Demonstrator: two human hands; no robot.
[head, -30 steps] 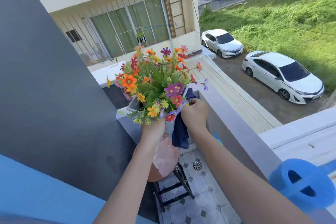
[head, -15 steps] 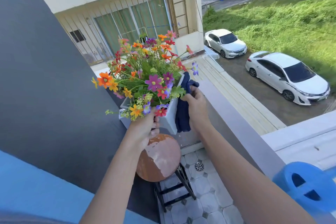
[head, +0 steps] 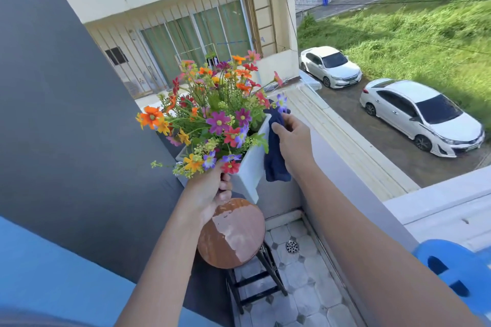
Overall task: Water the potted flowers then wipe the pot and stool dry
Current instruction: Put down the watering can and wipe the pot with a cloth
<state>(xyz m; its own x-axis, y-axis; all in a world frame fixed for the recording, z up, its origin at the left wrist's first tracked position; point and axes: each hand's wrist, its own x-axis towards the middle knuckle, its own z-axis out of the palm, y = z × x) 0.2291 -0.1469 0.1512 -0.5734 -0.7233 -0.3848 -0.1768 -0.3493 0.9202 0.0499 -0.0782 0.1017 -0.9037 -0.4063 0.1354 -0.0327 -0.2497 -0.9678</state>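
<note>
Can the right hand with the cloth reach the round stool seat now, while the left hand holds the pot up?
Probably yes. The left hand holds the white square pot lifted off the round brown stool seat, so the right hand with the dark blue cloth has a free way down.

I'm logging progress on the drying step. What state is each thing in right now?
White flower pot: lifted off the stool, tilted, held by the left hand.
Dark blue cloth: pressed against the pot's side by the right hand.
Round stool: upright, its seat bare.
Blue watering can: set aside at the lower right.
</note>
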